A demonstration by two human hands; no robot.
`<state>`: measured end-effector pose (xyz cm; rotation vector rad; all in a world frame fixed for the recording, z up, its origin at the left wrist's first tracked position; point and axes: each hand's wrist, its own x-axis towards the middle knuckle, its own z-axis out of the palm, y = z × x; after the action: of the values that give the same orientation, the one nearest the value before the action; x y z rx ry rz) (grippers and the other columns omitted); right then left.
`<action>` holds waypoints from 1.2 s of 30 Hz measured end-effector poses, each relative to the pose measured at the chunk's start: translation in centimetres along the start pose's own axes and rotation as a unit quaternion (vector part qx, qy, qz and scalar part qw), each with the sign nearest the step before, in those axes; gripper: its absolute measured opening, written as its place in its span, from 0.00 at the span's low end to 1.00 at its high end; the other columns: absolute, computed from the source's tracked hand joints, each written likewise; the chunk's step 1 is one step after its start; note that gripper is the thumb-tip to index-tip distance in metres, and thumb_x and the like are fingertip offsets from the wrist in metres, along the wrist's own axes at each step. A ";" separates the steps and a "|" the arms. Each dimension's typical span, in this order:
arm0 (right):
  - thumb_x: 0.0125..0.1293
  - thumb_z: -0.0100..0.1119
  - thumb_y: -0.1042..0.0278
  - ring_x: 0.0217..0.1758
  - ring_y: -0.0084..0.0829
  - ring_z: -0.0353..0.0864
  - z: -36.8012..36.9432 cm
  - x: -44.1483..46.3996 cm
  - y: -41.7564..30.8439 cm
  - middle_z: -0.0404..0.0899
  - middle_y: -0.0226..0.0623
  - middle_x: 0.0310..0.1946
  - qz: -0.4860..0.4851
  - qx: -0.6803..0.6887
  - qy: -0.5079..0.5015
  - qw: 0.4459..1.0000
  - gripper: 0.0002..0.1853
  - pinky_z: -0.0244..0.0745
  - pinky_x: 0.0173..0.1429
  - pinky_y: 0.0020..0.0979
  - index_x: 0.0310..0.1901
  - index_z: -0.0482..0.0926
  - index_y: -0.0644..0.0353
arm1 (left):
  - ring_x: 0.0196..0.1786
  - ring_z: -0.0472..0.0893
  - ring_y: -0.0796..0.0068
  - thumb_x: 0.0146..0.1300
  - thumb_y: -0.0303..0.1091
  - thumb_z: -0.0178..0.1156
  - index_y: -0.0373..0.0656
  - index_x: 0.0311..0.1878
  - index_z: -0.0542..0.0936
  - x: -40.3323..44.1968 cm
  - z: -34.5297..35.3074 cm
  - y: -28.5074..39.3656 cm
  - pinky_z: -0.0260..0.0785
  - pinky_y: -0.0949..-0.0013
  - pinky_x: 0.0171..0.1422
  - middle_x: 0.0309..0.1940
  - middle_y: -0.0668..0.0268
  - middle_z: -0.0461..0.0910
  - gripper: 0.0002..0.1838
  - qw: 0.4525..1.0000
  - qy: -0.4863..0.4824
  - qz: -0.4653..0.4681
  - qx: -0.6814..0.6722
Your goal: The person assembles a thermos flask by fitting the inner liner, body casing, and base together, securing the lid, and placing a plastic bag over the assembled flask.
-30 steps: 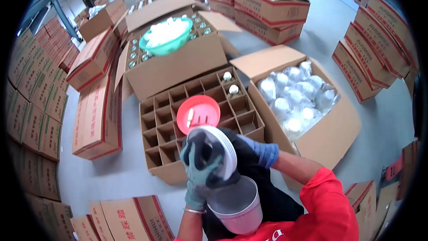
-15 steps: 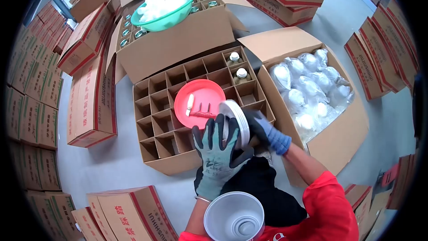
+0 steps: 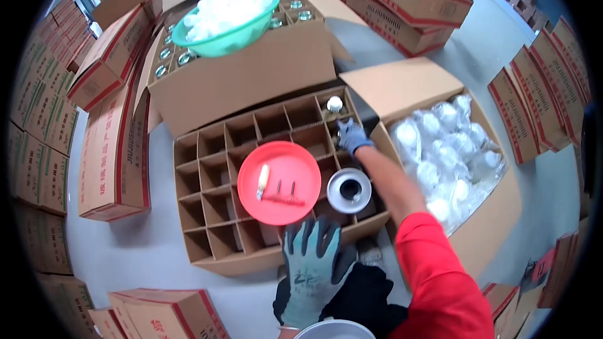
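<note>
My left hand (image 3: 312,260), in a grey-green glove with dark fingertips, lies with fingers stretched out at the front edge of a divided carton (image 3: 251,262). It holds nothing. My right hand (image 3: 353,136), in a blue-grey glove, reaches into a right-hand compartment, fingers curled over a bottle that it mostly hides. Just behind stands a white-capped bottle (image 3: 334,105). A round whitish plastic piece with a dark centre hole (image 3: 334,198) sits on the dividers. Left of it rests a red plate (image 3: 279,160) with a white-handled tool (image 3: 263,177), two screw-like pieces and a red-handled item.
A carton of plastic-wrapped white items (image 3: 443,150) stands at my right. Behind, a green basin (image 3: 229,41) of white pieces sits on a carton of glass bottles. Cartons (image 3: 113,150) are stacked around. A whitish container (image 3: 336,329) is at the bottom edge.
The round whitish piece, held between both hands before, now sits on the dividers. My right hand has moved forward to the bottle. My left hand has moved slightly down, fingers extended.
</note>
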<state>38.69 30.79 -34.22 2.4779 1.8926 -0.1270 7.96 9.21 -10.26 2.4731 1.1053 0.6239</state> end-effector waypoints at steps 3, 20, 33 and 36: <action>0.60 0.64 0.64 0.58 0.59 0.77 -0.3 -0.7 -0.8 0.67 0.64 0.64 0.025 0.080 -0.030 0.996 0.33 0.75 0.62 0.50 0.68 0.68 0.50 | 0.65 0.71 0.50 0.56 0.35 0.69 0.43 0.62 0.75 0.0 -0.3 -1.8 0.58 0.46 0.72 0.61 0.54 0.74 0.29 0.996 0.057 -0.033 -0.063; 0.51 0.77 0.58 0.48 0.47 0.81 -30.1 -36.8 -5.8 0.76 0.49 0.48 -0.317 0.241 0.294 0.869 0.32 0.80 0.46 0.40 0.57 0.77 0.59 | 0.76 0.55 0.57 0.64 0.63 0.54 0.49 0.75 0.59 -3.2 1.3 -2.0 0.35 0.42 0.79 0.73 0.60 0.62 0.42 0.659 0.032 -0.080 -0.748; 0.61 0.70 0.59 0.69 0.44 0.67 -22.8 -56.9 -2.9 0.66 0.48 0.66 -0.197 0.500 0.083 0.839 0.37 0.62 0.73 0.41 0.68 0.64 0.64 | 0.64 0.74 0.64 0.57 0.39 0.69 0.38 0.69 0.65 -17.8 -7.6 2.8 0.70 0.56 0.68 0.64 0.59 0.71 0.39 0.806 0.127 -0.060 -0.575; 0.61 0.70 0.54 0.71 0.45 0.65 -18.3 -64.1 -3.2 0.65 0.50 0.67 -0.197 0.432 0.090 0.876 0.41 0.61 0.74 0.41 0.69 0.62 0.65 | 0.65 0.73 0.64 0.59 0.40 0.66 0.39 0.69 0.65 -22.2 -5.8 2.4 0.69 0.56 0.68 0.65 0.59 0.71 0.37 0.815 0.098 -0.173 -0.544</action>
<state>19.76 -28.83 -10.91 2.5165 2.8904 -0.9838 -6.87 -8.42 -9.64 1.2098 0.8443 1.0269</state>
